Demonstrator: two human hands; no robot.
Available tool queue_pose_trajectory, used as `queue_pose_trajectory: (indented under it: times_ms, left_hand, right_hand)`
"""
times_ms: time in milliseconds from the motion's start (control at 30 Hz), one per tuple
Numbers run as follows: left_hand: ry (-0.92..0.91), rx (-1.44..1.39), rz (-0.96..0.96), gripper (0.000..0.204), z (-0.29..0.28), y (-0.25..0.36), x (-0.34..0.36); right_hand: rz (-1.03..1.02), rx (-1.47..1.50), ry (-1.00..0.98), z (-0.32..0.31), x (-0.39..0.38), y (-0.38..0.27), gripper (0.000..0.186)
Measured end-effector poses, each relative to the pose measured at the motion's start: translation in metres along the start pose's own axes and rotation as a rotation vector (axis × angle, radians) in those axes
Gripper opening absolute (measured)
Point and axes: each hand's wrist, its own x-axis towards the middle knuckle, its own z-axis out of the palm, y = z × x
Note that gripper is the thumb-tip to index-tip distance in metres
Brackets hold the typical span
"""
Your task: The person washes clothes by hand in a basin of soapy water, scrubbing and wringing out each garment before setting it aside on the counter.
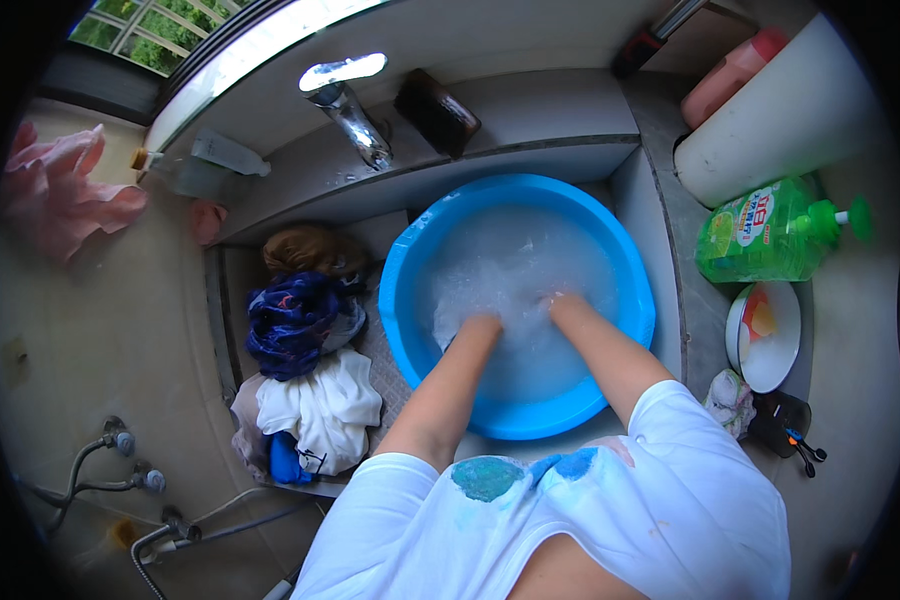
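Observation:
A round blue basin (pixel 398 300) holds cloudy, greyish-white water (pixel 540 365) with a few bubbles on top. Both my forearms reach down into it. My left hand (pixel 484 320) is sunk past the wrist left of the basin's middle. Slightly farther off, my right hand (pixel 560 301) dips in on the right. The murky water hides the fingers of both. Around them shows a pale, crumpled shape (pixel 457 300), perhaps wet cloth; whether either hand holds it cannot be made out.
Left of the basin lie a dark blue patterned garment (pixel 292 325), a brown cloth (pixel 315 250) and a white garment (pixel 320 405). A chrome faucet (pixel 355 120) and dark brush (pixel 437 112) are behind. On the right ledge are a green pump bottle (pixel 760 235) and white bowl (pixel 775 350).

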Motion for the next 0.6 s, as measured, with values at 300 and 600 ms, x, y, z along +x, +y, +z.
queue_pose_trajectory:
  times_ms: [300, 600]
  left_hand:
    - [0.681, -0.078, 0.188, 0.054, -0.005, -0.019, -0.076]
    - [1.072, -0.66, 0.396, 0.037, -0.034, -0.021, -0.177]
  right_hand:
    - [0.096, -0.027, 0.233, -0.059, -0.078, -0.003, 0.035]
    - [-0.493, 0.53, 0.742, -0.113, -0.173, -0.024, 0.031]
